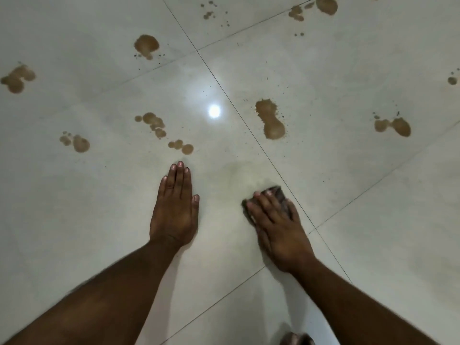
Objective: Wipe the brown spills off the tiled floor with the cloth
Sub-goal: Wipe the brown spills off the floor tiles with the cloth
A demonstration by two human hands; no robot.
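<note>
My right hand [276, 222] presses flat on a small dark cloth [277, 192], which lies on the pale tiled floor [348, 70] just left of a grout line. My left hand [175, 210] rests flat on the floor with straight fingers, a hand's width left of the cloth. Several brown spills lie ahead. The nearest are a long puddle [270, 119] beyond the cloth and a chain of drops [159, 129] beyond my left fingertips. Others sit at the far left [17, 78], upper left [146, 45], left [78, 142], right [395, 125] and top right [323, 6].
A bright lamp reflection [214, 111] shines on the glossy tile between the spills. A faint damp smear [246, 175] lies just ahead of the cloth. At the bottom edge a blurred dark shape [296, 339] shows.
</note>
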